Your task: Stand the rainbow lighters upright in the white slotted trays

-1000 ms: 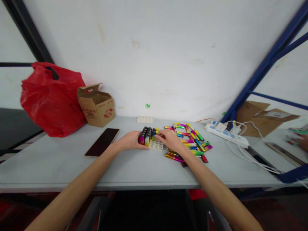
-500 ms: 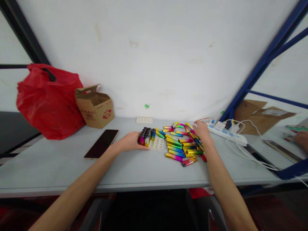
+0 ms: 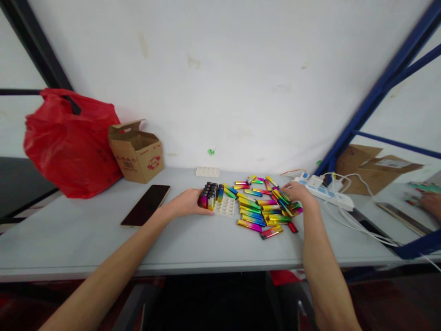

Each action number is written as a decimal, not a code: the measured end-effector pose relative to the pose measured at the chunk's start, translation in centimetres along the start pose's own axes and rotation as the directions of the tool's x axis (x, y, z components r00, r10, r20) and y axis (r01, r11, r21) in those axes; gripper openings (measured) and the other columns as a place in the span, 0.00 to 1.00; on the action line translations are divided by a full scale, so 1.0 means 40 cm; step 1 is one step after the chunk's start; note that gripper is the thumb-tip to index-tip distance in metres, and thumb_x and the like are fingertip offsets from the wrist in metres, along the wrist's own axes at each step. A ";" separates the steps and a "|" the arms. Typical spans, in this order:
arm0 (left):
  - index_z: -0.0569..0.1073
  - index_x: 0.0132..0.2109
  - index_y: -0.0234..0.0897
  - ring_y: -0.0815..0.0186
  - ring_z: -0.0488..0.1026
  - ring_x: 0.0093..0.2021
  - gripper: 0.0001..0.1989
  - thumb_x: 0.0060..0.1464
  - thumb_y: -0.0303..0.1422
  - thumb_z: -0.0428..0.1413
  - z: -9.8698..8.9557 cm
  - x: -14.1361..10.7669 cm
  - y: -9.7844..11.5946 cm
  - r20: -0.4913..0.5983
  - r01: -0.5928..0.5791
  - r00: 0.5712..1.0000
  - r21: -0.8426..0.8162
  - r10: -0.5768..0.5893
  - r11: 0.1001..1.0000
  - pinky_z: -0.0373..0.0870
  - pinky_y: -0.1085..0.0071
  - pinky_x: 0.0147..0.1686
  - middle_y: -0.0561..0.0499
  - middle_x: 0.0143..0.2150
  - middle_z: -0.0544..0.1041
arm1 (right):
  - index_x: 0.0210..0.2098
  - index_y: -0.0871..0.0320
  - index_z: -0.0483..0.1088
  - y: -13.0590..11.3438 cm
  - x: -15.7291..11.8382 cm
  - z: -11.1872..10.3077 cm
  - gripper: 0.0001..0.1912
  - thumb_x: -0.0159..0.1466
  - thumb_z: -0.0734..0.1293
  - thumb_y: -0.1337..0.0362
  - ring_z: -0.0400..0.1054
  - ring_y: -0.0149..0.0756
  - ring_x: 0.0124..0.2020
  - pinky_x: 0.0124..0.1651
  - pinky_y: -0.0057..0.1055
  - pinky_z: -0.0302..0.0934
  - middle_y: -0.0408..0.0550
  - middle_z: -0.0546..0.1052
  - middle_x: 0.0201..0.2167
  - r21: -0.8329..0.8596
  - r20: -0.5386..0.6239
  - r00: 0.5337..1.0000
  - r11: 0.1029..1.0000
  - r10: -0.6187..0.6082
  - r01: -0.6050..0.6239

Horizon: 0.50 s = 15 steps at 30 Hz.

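My left hand (image 3: 190, 201) is wrapped round the left end of a white tray (image 3: 225, 207) and the upright lighters (image 3: 211, 195) in it. Those lighters have dark tops and fill the tray's left part; round hollows show at its right. Beside the tray lies a loose pile of shiny multicoloured lighters (image 3: 251, 216). My right hand (image 3: 296, 191) is at the pile's right edge, with its fingers bent down by the lighters. What its fingertips hold, if anything, is too small to make out.
A dark phone (image 3: 146, 205), a cardboard box (image 3: 138, 154) and a red bag (image 3: 70, 145) are on the left. Near the wall lies another white tray (image 3: 207, 172). A power strip (image 3: 325, 193) with white cables is on the right. Another person's hand (image 3: 431, 202) shows at the far right.
My right hand has moved down and slightly right, from the pile's back edge to its right side. A few lighters there have shifted. My left hand keeps its hold.
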<state>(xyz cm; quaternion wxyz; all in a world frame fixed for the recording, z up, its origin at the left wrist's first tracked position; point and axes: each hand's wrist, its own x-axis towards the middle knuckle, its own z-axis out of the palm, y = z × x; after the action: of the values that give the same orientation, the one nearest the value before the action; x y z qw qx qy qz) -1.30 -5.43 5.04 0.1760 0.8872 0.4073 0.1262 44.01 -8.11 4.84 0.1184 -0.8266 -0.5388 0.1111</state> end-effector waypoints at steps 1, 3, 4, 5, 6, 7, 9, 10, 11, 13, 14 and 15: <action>0.77 0.45 0.37 0.52 0.79 0.40 0.34 0.42 0.60 0.63 0.000 0.000 0.000 0.002 0.002 1.000 -0.004 -0.002 1.000 0.72 0.66 0.40 0.46 0.43 0.83 | 0.47 0.63 0.78 -0.004 -0.004 -0.003 0.20 0.63 0.69 0.54 0.76 0.39 0.35 0.36 0.29 0.67 0.57 0.82 0.41 0.011 -0.015 1.000 1.000 -0.003 0.003; 0.77 0.45 0.37 0.53 0.79 0.40 0.34 0.41 0.60 0.63 -0.001 0.000 0.001 0.003 0.004 1.000 -0.013 -0.004 1.000 0.72 0.66 0.39 0.46 0.42 0.83 | 0.46 0.63 0.78 -0.011 -0.011 -0.010 0.21 0.61 0.70 0.52 0.76 0.39 0.34 0.36 0.29 0.66 0.57 0.82 0.41 0.007 -0.025 1.000 1.000 -0.015 0.015; 0.77 0.45 0.37 0.53 0.79 0.40 0.34 0.41 0.60 0.63 -0.001 0.000 0.001 0.002 0.004 1.000 -0.016 -0.004 1.000 0.72 0.66 0.39 0.46 0.42 0.83 | 0.44 0.63 0.78 -0.013 -0.013 -0.013 0.21 0.61 0.71 0.51 0.76 0.39 0.34 0.35 0.29 0.65 0.57 0.82 0.40 -0.010 -0.020 0.999 1.000 -0.026 0.026; 0.77 0.45 0.37 0.53 0.79 0.40 0.34 0.41 0.60 0.63 -0.001 -0.001 0.001 0.001 0.004 1.000 -0.017 -0.004 1.000 0.72 0.66 0.39 0.46 0.42 0.83 | 0.41 0.62 0.79 -0.016 -0.016 -0.015 0.21 0.61 0.71 0.50 0.75 0.40 0.34 0.35 0.29 0.65 0.56 0.82 0.38 -0.033 -0.015 0.999 0.999 -0.042 0.041; 0.77 0.45 0.37 0.53 0.79 0.39 0.34 0.41 0.60 0.63 -0.001 -0.001 0.001 -0.001 0.004 1.000 -0.016 -0.004 1.000 0.72 0.66 0.39 0.46 0.42 0.83 | 0.39 0.62 0.79 -0.018 -0.017 -0.017 0.21 0.61 0.70 0.48 0.75 0.40 0.33 0.34 0.29 0.64 0.56 0.82 0.36 -0.056 -0.010 0.998 0.996 -0.063 0.063; 0.77 0.46 0.37 0.53 0.79 0.39 0.34 0.41 0.60 0.63 -0.001 -0.001 0.000 -0.002 0.004 1.000 -0.013 -0.004 1.000 0.73 0.65 0.38 0.46 0.42 0.83 | 0.37 0.62 0.79 -0.020 -0.019 -0.018 0.21 0.61 0.70 0.48 0.75 0.40 0.33 0.33 0.29 0.63 0.55 0.82 0.34 -0.072 -0.004 0.996 0.993 -0.090 0.089; 0.77 0.46 0.37 0.53 0.79 0.40 0.35 0.42 0.60 0.63 0.000 -0.002 -0.001 -0.003 -0.007 1.000 -0.015 0.007 1.000 0.73 0.65 0.39 0.46 0.42 0.83 | 0.33 0.61 0.79 -0.022 -0.020 -0.017 0.20 0.59 0.72 0.48 0.75 0.40 0.33 0.32 0.29 0.61 0.53 0.82 0.32 -0.079 0.032 0.990 0.987 -0.134 0.136; 0.77 0.47 0.37 0.52 0.79 0.41 0.35 0.42 0.60 0.63 0.000 -0.002 -0.002 -0.004 -0.013 1.000 -0.018 0.013 1.000 0.73 0.65 0.40 0.46 0.43 0.83 | 0.32 0.60 0.79 -0.023 -0.020 -0.016 0.18 0.57 0.73 0.49 0.75 0.39 0.32 0.31 0.28 0.60 0.52 0.82 0.31 -0.074 0.059 0.987 0.986 -0.147 0.151; 0.77 0.47 0.37 0.52 0.79 0.41 0.35 0.41 0.60 0.63 0.001 -0.002 -0.002 -0.006 -0.017 1.000 -0.023 0.017 1.000 0.73 0.65 0.41 0.46 0.43 0.83 | 0.31 0.59 0.80 -0.024 -0.020 -0.015 0.16 0.56 0.74 0.51 0.75 0.39 0.31 0.31 0.28 0.60 0.51 0.82 0.30 -0.071 0.083 0.985 0.985 -0.153 0.159; 0.77 0.48 0.38 0.52 0.79 0.42 0.35 0.41 0.60 0.63 0.001 -0.002 -0.003 -0.012 -0.015 1.000 -0.029 0.014 0.999 0.73 0.65 0.42 0.46 0.44 0.83 | 0.30 0.59 0.80 -0.025 -0.018 -0.013 0.13 0.55 0.75 0.55 0.74 0.39 0.30 0.30 0.29 0.60 0.50 0.82 0.29 -0.078 0.102 0.980 0.981 -0.170 0.178; 0.77 0.48 0.38 0.52 0.80 0.42 0.35 0.41 0.60 0.64 0.001 -0.002 -0.003 -0.015 -0.011 1.000 -0.030 0.010 1.000 0.73 0.65 0.42 0.46 0.44 0.83 | 0.30 0.59 0.80 -0.026 -0.017 -0.012 0.12 0.56 0.74 0.56 0.74 0.39 0.30 0.30 0.29 0.60 0.50 0.82 0.29 -0.080 0.094 0.978 0.977 -0.188 0.195; 0.77 0.48 0.38 0.51 0.80 0.42 0.35 0.40 0.60 0.63 0.001 -0.002 -0.003 -0.015 -0.008 1.000 -0.029 0.008 1.000 0.73 0.65 0.42 0.47 0.44 0.83 | 0.30 0.59 0.80 -0.027 -0.015 -0.011 0.11 0.57 0.73 0.56 0.74 0.39 0.31 0.31 0.29 0.60 0.50 0.82 0.29 -0.079 0.074 0.975 0.973 -0.210 0.216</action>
<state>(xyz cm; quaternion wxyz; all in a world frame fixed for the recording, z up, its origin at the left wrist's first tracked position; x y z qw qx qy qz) -1.41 -5.44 4.95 0.1854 0.8851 0.4033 0.1397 42.98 -8.27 5.62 0.0762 -0.7645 -0.6321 0.1011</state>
